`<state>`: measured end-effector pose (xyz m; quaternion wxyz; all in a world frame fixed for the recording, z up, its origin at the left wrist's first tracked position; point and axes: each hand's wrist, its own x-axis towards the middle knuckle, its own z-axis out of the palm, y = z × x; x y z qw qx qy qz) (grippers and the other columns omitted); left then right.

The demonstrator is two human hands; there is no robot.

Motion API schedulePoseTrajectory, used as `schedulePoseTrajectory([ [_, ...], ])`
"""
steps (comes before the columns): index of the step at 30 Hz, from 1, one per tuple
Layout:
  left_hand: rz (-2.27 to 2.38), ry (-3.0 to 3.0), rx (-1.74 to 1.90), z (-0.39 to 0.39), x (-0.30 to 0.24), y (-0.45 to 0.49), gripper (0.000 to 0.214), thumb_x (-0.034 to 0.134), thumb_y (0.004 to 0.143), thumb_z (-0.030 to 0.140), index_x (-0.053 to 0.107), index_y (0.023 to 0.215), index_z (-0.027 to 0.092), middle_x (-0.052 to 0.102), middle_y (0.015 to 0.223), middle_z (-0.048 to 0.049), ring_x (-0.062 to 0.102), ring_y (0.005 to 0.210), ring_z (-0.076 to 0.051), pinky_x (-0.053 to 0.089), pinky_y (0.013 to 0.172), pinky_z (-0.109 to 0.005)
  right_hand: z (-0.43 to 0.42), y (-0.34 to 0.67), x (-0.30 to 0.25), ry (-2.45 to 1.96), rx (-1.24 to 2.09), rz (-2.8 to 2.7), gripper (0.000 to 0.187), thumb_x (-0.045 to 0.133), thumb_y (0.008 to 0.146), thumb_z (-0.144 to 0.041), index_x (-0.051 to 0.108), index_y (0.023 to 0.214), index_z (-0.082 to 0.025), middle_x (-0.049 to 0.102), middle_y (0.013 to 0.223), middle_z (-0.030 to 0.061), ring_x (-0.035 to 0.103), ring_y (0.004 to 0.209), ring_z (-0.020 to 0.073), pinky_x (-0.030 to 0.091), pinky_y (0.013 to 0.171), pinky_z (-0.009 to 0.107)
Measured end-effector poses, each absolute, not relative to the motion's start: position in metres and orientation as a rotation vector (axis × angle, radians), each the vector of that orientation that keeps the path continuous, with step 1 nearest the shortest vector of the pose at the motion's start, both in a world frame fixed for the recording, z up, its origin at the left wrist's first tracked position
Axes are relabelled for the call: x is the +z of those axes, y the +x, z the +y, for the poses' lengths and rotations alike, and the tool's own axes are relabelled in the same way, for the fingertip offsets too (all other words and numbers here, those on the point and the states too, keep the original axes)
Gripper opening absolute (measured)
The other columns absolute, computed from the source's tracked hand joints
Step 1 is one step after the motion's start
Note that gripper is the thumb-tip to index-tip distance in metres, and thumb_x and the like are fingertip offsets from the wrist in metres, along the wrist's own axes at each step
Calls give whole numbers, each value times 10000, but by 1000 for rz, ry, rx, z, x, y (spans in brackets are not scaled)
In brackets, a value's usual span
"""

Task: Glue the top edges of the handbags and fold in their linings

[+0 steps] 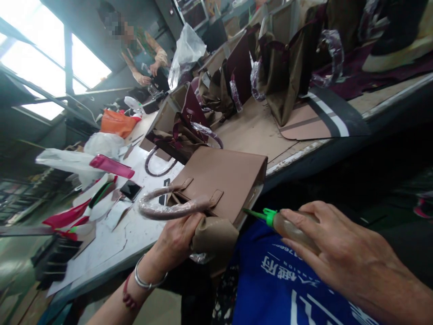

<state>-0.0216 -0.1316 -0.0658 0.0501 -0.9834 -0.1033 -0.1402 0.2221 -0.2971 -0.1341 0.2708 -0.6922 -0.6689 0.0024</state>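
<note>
Workshop bench (257, 131), long and cluttered, under bright windows.

- Tan handbag (223, 176): lies on its side at the bench's near edge, with its plastic-wrapped handle (169, 208) arching left.
- Left hand (177, 241): fingers closed around the tan handbag's near bottom corner, just below the handle; silver bangle (145, 280) at the wrist.
- Right hand (338, 253): to the right of the tan handbag, clasped over a glue bottle (291, 228).
- Green nozzle (267, 216): its tip is at the tan handbag's right edge.
- Dark brown bag (179, 131): just behind the tan handbag.
- Olive bag (287, 72): upright, farther back.
- Black phone (131, 189) and pink case (111, 166): left of the tan handbag.
- Co-worker (145, 54): stands far behind it.
</note>
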Motion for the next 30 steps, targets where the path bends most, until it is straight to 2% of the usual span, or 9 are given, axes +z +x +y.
schedulePoseTrajectory([
  [5, -303, -2987, -401, -130, -66, -22, 201, 359, 850, 74, 525, 953, 117, 637, 823, -79, 623, 824, -176, 537, 785, -303, -302, 207, -129, -1754, 14, -1839, 257, 463, 867, -321, 575, 1069, -206, 545, 891, 94, 577, 710, 206, 516, 533, 315],
  [8, -293, -3003, -397, -129, -67, -22, 186, 368, 846, 80, 527, 937, 118, 644, 830, -83, 625, 809, -175, 541, 753, -288, -306, 194, -122, -1669, 92, -1871, 251, 523, 822, -265, 581, 1058, -200, 545, 869, 97, 571, 688, 204, 531, 527, 325],
  [13, -309, -3016, -394, -128, -71, -22, 199, 376, 857, 98, 528, 985, 102, 651, 910, -120, 623, 888, -193, 536, 795, -302, -306, 185, -123, -1637, 356, -1824, 396, 683, 707, -248, 565, 1084, -232, 562, 891, 74, 595, 740, 219, 552, 559, 337],
  [15, -311, -3012, -398, -129, -73, -23, 227, 376, 844, 83, 527, 1013, 89, 649, 938, -134, 615, 933, -205, 529, 827, -316, -306, 184, -127, -1649, 497, -1747, 398, 671, 730, -260, 549, 1109, -255, 568, 917, 58, 608, 758, 202, 555, 594, 328],
  [20, -329, -2968, -467, -128, -73, -24, 261, 400, 827, 94, 528, 1055, 99, 656, 947, -130, 610, 967, -215, 522, 853, -330, -306, 188, -131, -1683, 987, -1537, 272, 540, 829, -344, 575, 1093, -285, 604, 932, 30, 632, 787, 164, 543, 704, 290],
  [25, -367, -2967, -514, -128, -70, -19, 223, 405, 817, 111, 538, 995, 97, 655, 881, -134, 625, 870, -216, 546, 771, -330, -306, 193, -130, -1663, 1232, -1333, 310, 504, 809, -451, 620, 1034, -272, 652, 996, 38, 635, 906, 198, 524, 778, 273],
  [30, -335, -2953, -551, -128, -70, -15, 235, 402, 815, 121, 535, 1006, 91, 651, 917, -150, 621, 903, -232, 551, 774, -346, -312, 195, -131, -1626, 1388, -1057, 339, 548, 751, -432, 627, 1019, -240, 692, 905, 33, 658, 847, 205, 536, 715, 241],
])
